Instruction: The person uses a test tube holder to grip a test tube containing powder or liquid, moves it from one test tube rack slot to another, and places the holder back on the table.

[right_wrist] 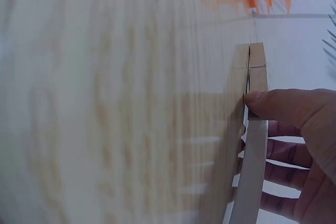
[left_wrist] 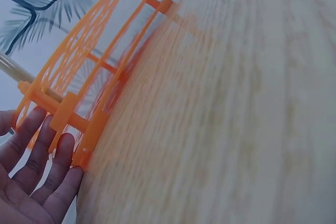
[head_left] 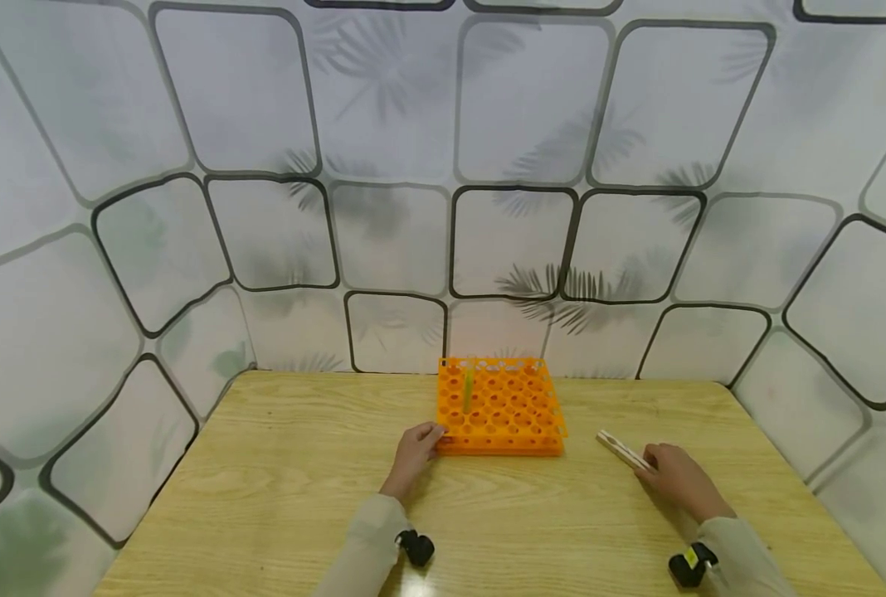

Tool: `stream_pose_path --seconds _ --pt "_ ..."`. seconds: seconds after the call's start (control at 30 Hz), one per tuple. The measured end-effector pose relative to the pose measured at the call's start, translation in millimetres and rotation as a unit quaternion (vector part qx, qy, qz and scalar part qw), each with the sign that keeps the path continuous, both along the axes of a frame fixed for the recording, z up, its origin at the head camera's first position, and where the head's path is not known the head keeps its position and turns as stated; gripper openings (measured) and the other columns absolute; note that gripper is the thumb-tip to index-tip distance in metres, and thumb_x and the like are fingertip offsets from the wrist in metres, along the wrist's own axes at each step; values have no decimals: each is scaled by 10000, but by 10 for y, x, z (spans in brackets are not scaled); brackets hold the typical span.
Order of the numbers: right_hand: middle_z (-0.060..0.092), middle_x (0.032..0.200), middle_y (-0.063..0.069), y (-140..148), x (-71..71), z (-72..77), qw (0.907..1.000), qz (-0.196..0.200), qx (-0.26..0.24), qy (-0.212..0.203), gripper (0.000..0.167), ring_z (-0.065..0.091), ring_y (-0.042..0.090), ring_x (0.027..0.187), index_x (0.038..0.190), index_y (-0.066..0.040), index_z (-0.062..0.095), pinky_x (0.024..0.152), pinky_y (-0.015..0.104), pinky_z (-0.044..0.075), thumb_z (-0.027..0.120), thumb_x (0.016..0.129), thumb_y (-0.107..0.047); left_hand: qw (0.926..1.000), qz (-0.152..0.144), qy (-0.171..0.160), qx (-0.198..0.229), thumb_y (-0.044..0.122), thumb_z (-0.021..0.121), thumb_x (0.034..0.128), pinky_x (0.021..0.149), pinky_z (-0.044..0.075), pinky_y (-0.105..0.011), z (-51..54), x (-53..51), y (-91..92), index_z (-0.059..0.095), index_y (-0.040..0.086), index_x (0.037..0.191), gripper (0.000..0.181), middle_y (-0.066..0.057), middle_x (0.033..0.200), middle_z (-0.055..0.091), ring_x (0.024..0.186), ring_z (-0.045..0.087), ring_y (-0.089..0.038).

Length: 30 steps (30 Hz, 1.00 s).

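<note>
An orange test tube rack (head_left: 498, 444) stands on the table against the wall. One test tube (head_left: 468, 394) with yellow-green liquid is upright in its left part. My left hand (head_left: 416, 452) holds the rack's front left corner. In the left wrist view, the fingertips of that hand (left_wrist: 37, 182) touch the rack's end posts (left_wrist: 63, 111), and the thumb is mostly cut off. Right of the rack, my right hand (head_left: 678, 477) grips a wooden test tube clamp (head_left: 622, 450), whose far end points toward the rack. The right wrist view shows the thumb pressing on the clamp (right_wrist: 249, 166), fingers on its other side.
The light wood table (head_left: 301, 481) reaches the patterned wall cloth (head_left: 391, 240) at the back. More cloth (head_left: 861, 398) closes in the right side. Each sleeve carries a small black camera (head_left: 416, 549) at the wrist.
</note>
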State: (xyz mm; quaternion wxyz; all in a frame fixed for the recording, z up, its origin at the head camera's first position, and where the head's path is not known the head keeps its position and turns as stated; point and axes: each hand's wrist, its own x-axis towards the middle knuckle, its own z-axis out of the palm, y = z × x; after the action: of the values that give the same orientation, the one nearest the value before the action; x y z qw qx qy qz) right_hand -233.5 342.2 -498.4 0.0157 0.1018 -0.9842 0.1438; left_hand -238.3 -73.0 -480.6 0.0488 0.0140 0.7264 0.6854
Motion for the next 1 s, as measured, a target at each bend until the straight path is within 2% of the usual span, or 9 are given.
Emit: stream_pose_path --seconds 0.13,0.33,0.53,0.63,0.77,0.87,1.0 --pt "452 625 -7 2 5 2 10000 -35 -57 -53 200 363 132 578 723 -80 530 543 287 298 694 812 -151 10000 -66 44 53 113 469 976 764 484 -335 31 29 -8 556 -182 1003 309 -272 1000 580 823 507 -140" --pt "449 618 -5 17 16 5 9993 -93 -258 -243 194 363 130 563 719 -92 524 527 275 294 674 830 -146 9999 -119 -77 86 134 464 984 758 462 -347 -2 -7 -16 569 -158 1003 311 -214 919 562 803 488 -180" --pt "482 634 2 24 17 45 9982 -168 -381 -433 170 390 136 565 747 -86 540 527 283 315 650 857 -155 9998 -134 -80 80 133 460 985 753 457 -347 -2 -10 -16 561 -164 999 314 -251 930 540 799 479 -185" --pt "493 643 9 29 18 57 9971 -218 -484 -549 159 399 140 567 761 -79 546 529 286 322 638 867 -153 9998 -138 -88 126 139 465 985 745 459 -341 -105 -78 -24 570 -156 996 313 -221 910 551 795 477 -177" --pt "493 654 14 37 20 56 9963 -251 -539 -627 152 401 145 577 778 -70 549 533 292 323 631 872 -157 9998 -86 -95 121 176 481 984 711 448 -294 -269 -173 -29 595 -120 986 317 -101 845 552 773 464 -153" --pt "487 651 13 37 23 50 9958 -294 -549 -676 148 398 142 577 781 -76 544 531 286 322 627 872 -158 10000 -38 -76 38 207 489 982 695 443 -259 -308 -190 -25 607 -97 982 326 -39 832 549 763 465 -130" --pt "481 646 13 36 26 43 9955 -308 -567 -699 139 397 143 573 784 -84 535 529 283 319 616 874 -153 10000 -23 -40 36 211 494 979 691 448 -242 -314 -184 -23 611 -93 981 326 -27 837 560 760 477 -118"
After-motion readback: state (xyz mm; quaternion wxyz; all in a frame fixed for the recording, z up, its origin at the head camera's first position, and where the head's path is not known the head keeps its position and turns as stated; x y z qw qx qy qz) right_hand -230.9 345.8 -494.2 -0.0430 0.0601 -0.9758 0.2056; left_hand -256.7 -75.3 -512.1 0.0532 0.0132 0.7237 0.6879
